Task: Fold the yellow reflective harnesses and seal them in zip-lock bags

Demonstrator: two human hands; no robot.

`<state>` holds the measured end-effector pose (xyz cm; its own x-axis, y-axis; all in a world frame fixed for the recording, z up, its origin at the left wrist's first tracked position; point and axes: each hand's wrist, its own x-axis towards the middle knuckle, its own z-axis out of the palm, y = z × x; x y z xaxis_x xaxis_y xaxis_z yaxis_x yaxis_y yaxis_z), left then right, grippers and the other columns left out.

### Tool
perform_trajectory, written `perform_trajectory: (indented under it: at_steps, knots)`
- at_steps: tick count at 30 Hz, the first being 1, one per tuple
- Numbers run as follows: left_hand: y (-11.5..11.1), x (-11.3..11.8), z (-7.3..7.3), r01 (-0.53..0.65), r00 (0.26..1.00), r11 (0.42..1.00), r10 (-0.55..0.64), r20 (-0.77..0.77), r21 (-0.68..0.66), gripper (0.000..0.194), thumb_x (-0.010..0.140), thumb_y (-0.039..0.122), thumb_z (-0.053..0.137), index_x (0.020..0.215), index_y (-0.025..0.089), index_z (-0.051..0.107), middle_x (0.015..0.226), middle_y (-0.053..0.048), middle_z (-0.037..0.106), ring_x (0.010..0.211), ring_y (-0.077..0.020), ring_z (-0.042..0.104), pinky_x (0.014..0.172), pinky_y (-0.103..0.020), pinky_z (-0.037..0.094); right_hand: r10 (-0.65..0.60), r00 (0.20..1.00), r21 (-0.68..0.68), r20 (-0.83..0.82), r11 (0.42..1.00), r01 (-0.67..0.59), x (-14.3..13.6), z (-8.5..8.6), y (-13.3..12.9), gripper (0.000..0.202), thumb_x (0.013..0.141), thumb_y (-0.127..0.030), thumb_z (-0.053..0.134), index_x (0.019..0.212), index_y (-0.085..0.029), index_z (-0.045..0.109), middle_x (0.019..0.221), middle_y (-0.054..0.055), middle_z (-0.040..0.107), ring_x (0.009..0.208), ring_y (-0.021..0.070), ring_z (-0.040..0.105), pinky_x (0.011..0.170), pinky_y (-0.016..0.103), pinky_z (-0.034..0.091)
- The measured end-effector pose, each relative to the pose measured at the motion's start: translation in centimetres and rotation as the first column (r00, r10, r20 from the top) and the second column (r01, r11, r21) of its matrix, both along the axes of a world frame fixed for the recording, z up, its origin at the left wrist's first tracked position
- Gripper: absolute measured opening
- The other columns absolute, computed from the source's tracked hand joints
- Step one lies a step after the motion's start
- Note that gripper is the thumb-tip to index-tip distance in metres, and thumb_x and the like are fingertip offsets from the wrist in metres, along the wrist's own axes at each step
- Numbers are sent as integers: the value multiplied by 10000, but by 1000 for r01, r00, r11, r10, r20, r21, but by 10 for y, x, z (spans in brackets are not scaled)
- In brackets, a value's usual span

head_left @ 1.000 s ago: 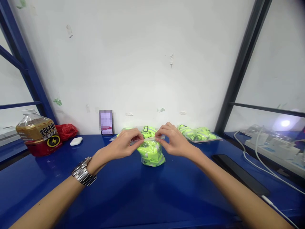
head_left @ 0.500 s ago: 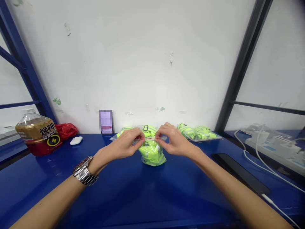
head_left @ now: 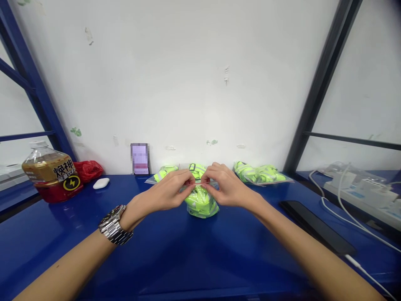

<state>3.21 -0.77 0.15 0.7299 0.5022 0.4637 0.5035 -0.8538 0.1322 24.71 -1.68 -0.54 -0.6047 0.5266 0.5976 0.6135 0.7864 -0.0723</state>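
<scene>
A clear zip bag (head_left: 203,205) with folded neon-yellow material inside stands on the blue table (head_left: 175,259), its red-lined top edge uppermost. My left hand (head_left: 175,189) pinches that top edge from the left, a metal watch on its wrist. From the right, my right hand (head_left: 223,184) pinches the same edge, fingertips close to those of the left. Behind my hands, against the wall, lie more bagged neon-yellow bundles, one of them partly hidden (head_left: 167,170) and another in plain view at the right (head_left: 263,173).
At the left are a large drink bottle (head_left: 53,173), a red plastic bag (head_left: 89,170) and a white case (head_left: 101,183). A phone (head_left: 140,159) leans on the wall. Another phone (head_left: 316,225), cabled, lies right, near a power strip (head_left: 369,192).
My hands have come closer together along the bag's top edge, mainly my left hand shifting right. The bag remains in about the same place.
</scene>
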Motion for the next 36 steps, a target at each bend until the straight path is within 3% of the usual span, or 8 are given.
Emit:
perform_trajectory:
  at_steps: [14, 19, 23, 29, 31, 33, 34, 36]
  knots:
    - [-2, 6, -5, 17, 999, 992, -11, -50, 123, 133, 889, 119, 392, 819, 163, 497, 745, -41, 534, 643, -147, 467, 575, -287, 361, 35, 999, 120, 42, 992, -40, -6, -8, 1, 103, 872, -171, 516, 797, -168, 585, 750, 31, 591, 735, 165, 494, 673, 304, 302]
    - [1, -6, -5, -17, 1000, 996, 16, 9, 89, 153, 951, 257, 442, 901, 156, 545, 820, -44, 580, 718, -139, 530, 649, -270, 411, 46, 993, 142, -106, 989, -30, 9, -11, 1, 96, 867, -202, 558, 842, -170, 646, 769, 47, 626, 752, 173, 537, 687, 302, 378]
    - [2, -18, -8, -91, 995, 993, 94, -31, 81, 152, 939, 261, 473, 831, 167, 523, 751, -19, 564, 654, -127, 518, 595, -254, 388, 64, 978, 103, -200, 994, -44, 22, -13, -2, 122, 843, -149, 553, 880, -163, 668, 810, 66, 650, 765, 174, 577, 676, 289, 434]
    - [6, -13, -17, -73, 997, 980, 76, -7, 183, 128, 934, 182, 438, 808, 180, 421, 720, -12, 519, 605, -126, 487, 529, -252, 356, -154, 958, 182, -242, 963, 200, 27, -21, 2, 191, 730, -36, 483, 711, -154, 631, 623, 23, 584, 547, 136, 503, 514, 255, 356]
    - [8, -11, -19, -43, 999, 966, 35, 38, 256, 131, 938, 180, 439, 808, 180, 424, 725, -12, 514, 610, -124, 481, 530, -253, 357, -193, 949, 135, -247, 963, 231, 29, -18, 1, 153, 725, -59, 506, 693, -160, 617, 614, 21, 589, 561, 146, 517, 529, 260, 368]
    - [9, -9, -21, -31, 996, 944, 1, 92, 329, 123, 940, 184, 458, 817, 176, 447, 734, -11, 515, 618, -120, 475, 541, -252, 364, -183, 957, 65, -227, 977, 202, 30, -11, -6, 73, 767, -159, 578, 800, -170, 643, 705, 33, 642, 673, 179, 574, 611, 286, 420]
    - [9, -7, -21, -28, 994, 933, -13, 111, 359, 116, 939, 184, 471, 824, 173, 461, 737, -10, 515, 620, -117, 472, 547, -250, 368, -175, 963, 42, -205, 981, 187, 29, -6, -10, 160, 775, -248, 629, 918, -180, 649, 801, 46, 670, 778, 209, 596, 675, 311, 441]
    - [5, -2, -21, -18, 989, 911, -46, 144, 412, 101, 933, 183, 496, 833, 168, 490, 735, -7, 512, 619, -110, 466, 552, -243, 377, -180, 977, 16, -116, 983, 183, 25, 1, -21, 574, 714, -460, 714, 1205, -207, 559, 1035, 82, 665, 939, 263, 588, 749, 354, 449]
